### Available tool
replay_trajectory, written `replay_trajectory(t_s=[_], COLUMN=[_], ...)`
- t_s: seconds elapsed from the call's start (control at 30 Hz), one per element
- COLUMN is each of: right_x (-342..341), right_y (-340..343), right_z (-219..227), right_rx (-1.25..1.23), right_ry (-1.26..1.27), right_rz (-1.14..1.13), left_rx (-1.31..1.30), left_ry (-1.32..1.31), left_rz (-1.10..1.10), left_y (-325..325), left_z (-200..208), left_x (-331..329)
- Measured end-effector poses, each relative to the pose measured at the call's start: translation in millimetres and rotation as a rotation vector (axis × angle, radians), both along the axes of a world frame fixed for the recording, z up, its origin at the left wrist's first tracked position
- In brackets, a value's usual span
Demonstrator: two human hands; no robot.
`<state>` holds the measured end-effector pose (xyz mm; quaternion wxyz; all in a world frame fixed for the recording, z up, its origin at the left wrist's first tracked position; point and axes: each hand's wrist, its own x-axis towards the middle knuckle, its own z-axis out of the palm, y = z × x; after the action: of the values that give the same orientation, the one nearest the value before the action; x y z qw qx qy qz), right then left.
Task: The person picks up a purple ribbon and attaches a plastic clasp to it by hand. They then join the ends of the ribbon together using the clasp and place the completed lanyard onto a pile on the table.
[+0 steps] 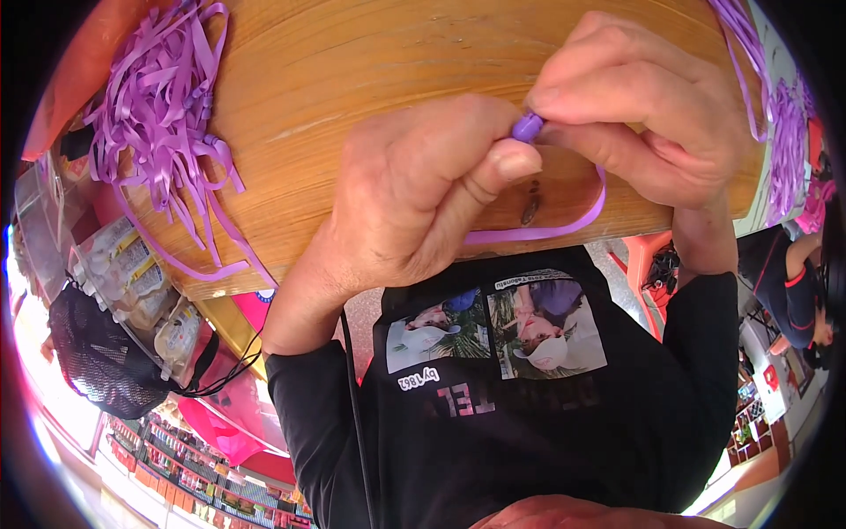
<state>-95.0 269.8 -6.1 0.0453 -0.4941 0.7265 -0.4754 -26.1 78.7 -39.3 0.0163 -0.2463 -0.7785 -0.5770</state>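
1. Clock centred on the small purple plastic clasp (527, 130); 12 points away from the seated person. Clasp is held just above the brown wood-grained counter (352, 53).
2. Left hand (414, 181), at 8 o'clock: grip closed, clasp pinched between thumb and forefinger.
3. Right hand (656, 110), at 3: grip closed round the clasp's right side; cannot tell whether ribbon is pinched there too.
4. Flat light-purple ribbon strip (546, 234) curves out below the right hand, then along the counter's near edge at 6.
5. Tangled heap of purple ribbons (159, 97), at 9, well apart from both hands.
6. Second hanging bunch of purple ribbons (787, 163), at 3, beyond the right hand.
7. Black mesh bag (101, 348), at 8, below counter level.
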Motion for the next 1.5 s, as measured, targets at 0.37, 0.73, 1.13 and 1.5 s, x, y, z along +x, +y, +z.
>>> replay_trajectory(t_s=[0.37,0.73,1.13,1.5], right_x=[3.6,-1.1,-5.4,8.2], right_y=[0.5,0.8,1.5,0.1], right_z=[15.9,27.3,32.7,-5.8], right_rx=[0.120,0.299,0.338,-0.099], right_ry=[-0.123,-0.139,-0.310,-0.254], right_rz=[-0.090,-0.239,-0.212,-0.190], left_rx=[0.137,0.092,0.015,0.263], left_ry=[-0.198,-0.108,-0.041,-0.077], left_rz=[0.001,0.283,0.291,0.271], left_y=[-3.6,3.6,-1.0,-2.8], left_z=[2.2,-3.0,5.0,-7.6], left_x=[-0.9,-0.7,-1.8,-5.3])
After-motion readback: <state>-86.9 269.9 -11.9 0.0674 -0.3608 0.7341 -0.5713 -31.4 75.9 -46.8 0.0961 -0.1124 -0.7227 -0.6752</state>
